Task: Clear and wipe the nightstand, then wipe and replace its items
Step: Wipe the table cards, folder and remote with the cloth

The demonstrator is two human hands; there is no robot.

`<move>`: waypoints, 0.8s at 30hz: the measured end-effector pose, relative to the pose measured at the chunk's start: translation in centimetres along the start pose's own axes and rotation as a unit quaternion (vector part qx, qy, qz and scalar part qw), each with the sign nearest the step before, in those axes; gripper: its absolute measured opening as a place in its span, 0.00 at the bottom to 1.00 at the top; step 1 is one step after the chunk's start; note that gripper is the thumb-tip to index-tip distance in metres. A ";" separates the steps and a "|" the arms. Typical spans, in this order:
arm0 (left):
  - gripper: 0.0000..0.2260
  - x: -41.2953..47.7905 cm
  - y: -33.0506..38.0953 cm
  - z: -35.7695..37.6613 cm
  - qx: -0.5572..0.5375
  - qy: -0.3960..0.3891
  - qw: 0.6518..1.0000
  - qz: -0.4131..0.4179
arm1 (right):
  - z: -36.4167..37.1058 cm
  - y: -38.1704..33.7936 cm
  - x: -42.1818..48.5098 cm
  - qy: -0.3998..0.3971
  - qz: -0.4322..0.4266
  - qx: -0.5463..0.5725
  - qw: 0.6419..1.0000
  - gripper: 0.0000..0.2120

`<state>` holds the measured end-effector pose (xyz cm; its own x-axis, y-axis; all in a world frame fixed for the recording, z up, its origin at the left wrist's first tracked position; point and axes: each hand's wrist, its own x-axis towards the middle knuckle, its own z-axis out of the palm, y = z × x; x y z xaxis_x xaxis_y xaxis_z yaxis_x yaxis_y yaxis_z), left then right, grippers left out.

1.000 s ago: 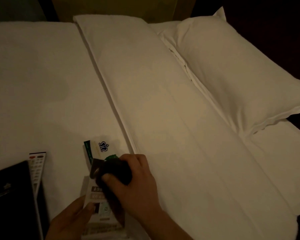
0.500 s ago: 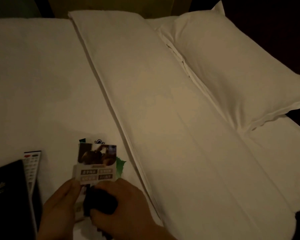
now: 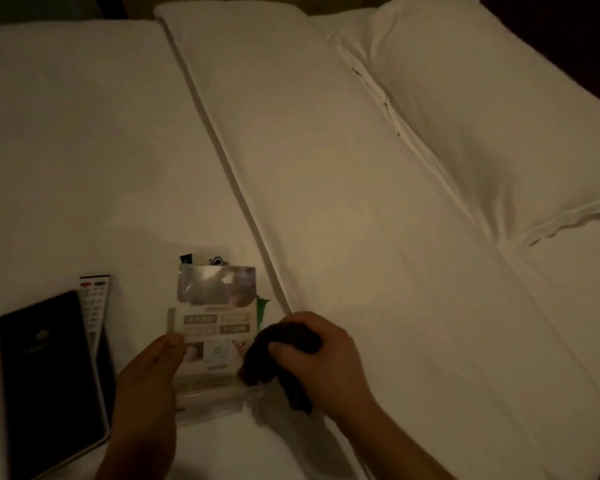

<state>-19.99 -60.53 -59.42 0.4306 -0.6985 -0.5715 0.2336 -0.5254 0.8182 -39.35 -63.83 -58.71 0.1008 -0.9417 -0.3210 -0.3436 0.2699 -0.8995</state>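
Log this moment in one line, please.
left hand: holds printed card; right hand: grips dark cloth at its edge; on bed: remote, black folder

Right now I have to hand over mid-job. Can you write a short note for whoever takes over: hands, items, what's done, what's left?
Left hand: pinches the sign by its left edge, steadying it on the bed.
Right hand: grips the dark cloth against the sign's lower right corner.
Items: a leaflet lies under the sign; the remote and black folder lie to its left, all on the bed.
Done: items are off the nightstand. The nightstand is out of view, so I cannot tell whether it has been wiped.
Left: finish the sign, wipe the rest, put everything back.
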 end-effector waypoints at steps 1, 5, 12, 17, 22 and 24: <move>0.10 -0.2 0.0 0.0 0.001 -0.009 1.000 0.004 | 0.3 -0.2 -0.2 -0.022 0.010 0.075 0.997 0.09; 0.11 -0.2 -0.8 0.5 0.036 -0.046 0.998 -0.008 | 1.3 0.2 -0.5 -0.039 -0.033 0.081 0.995 0.13; 0.17 -1.4 -1.4 -0.3 0.030 -0.070 0.997 -0.014 | 0.7 0.0 -0.9 -0.008 -0.139 -0.051 0.989 0.18; 0.20 -2.8 -2.0 0.4 0.089 -0.067 0.992 0.050 | 2.4 -0.4 0.2 0.024 -0.184 -0.213 0.959 0.21; 0.15 -3.1 -2.0 0.1 0.144 -0.081 0.983 0.081 | 2.9 -1.2 0.8 0.119 -0.164 -0.180 0.963 0.22; 0.15 -3.4 -2.1 0.1 0.167 -0.086 0.976 0.114 | 4.5 -1.5 0.3 0.055 -0.221 -0.217 0.949 0.22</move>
<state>-22.06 -57.11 -59.26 0.2787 -0.8719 -0.4028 -0.1607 -0.4558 0.8755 -34.57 -63.63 -58.86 0.2344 -0.9655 0.1138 -0.6448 -0.2420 -0.7251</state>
